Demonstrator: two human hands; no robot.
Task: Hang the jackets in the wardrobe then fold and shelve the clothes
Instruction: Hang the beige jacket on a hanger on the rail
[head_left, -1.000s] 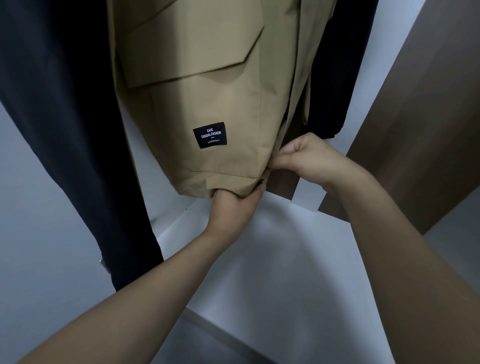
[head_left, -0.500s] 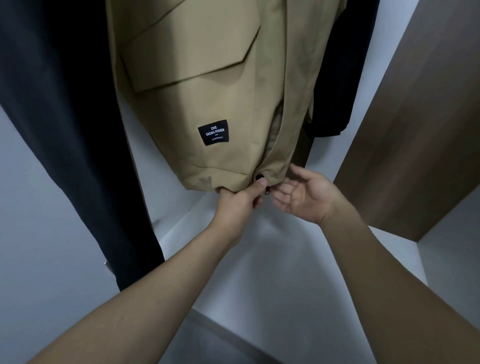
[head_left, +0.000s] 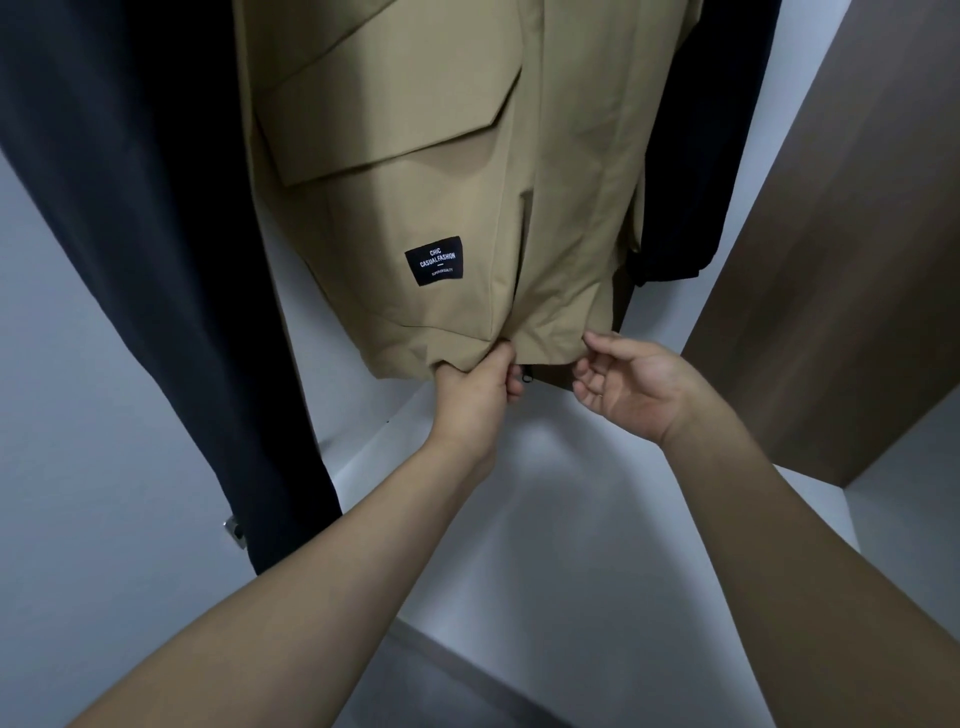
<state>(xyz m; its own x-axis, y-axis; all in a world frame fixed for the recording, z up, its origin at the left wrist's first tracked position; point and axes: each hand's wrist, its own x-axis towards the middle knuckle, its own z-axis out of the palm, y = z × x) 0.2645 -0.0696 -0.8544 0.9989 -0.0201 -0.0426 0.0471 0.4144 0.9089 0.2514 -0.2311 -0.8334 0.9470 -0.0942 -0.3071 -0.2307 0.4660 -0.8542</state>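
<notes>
Fingers of left hand (head_left: 475, 387) pinched on tan jacket (head_left: 447, 171) hem; right hand (head_left: 631, 387) loosely spread, empty.

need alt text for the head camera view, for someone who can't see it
A person's left hand grips the bottom hem of a tan fabric jacket hanging in a white wardrobe, while the right hand hovers open beside it. Dark garments hang on either side, and a brown wooden panel stands at right.

Two bare forearms, no sleeves, left hand (head_left: 470, 397), right hand (head_left: 631, 392)
</notes>
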